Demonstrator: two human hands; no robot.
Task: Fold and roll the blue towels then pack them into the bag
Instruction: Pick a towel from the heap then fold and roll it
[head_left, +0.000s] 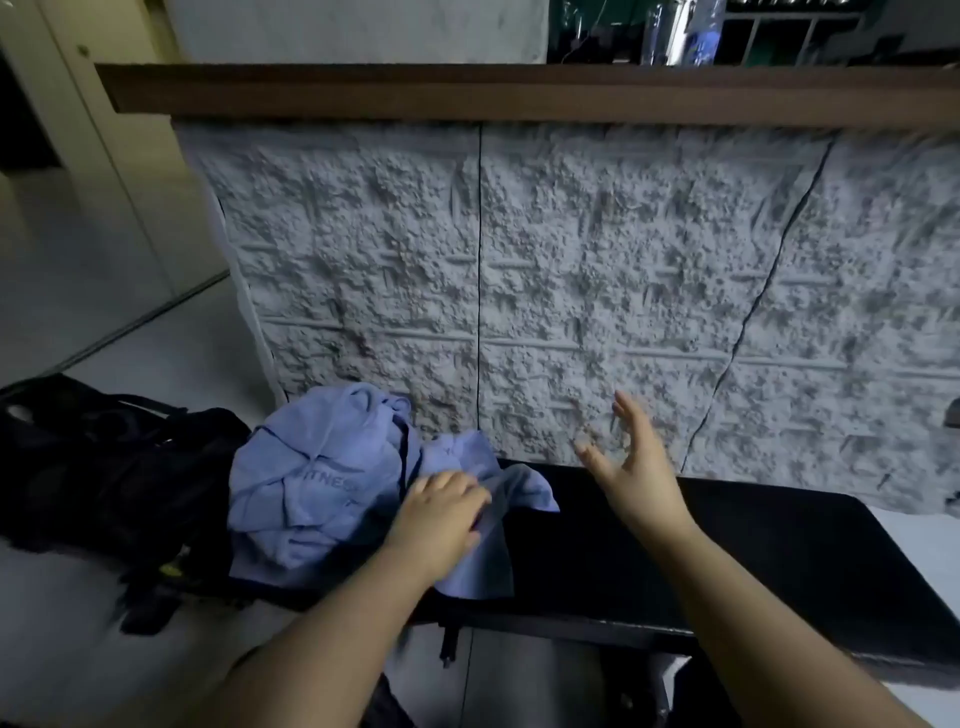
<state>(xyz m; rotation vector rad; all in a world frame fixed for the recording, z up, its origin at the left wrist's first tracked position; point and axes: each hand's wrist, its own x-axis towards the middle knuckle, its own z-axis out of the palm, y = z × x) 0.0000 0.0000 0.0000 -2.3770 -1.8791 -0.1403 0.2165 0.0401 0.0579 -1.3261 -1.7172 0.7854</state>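
Note:
A crumpled heap of blue towels (311, 488) lies on the left end of a black padded bench (727, 561); one bears the word FITNESS. My left hand (441, 514) grips an edge of the towel that trails rightward off the heap. My right hand (634, 467) hovers above the bench to the right of the towels, fingers spread and holding nothing. A black bag (104, 467) sits on the floor just left of the heap.
A rough grey stone-textured wall panel (571, 286) rises directly behind the bench, topped by a brown wooden ledge (467, 93). Pale floor (130, 291) stretches to the left, and the bench's right half is bare black padding.

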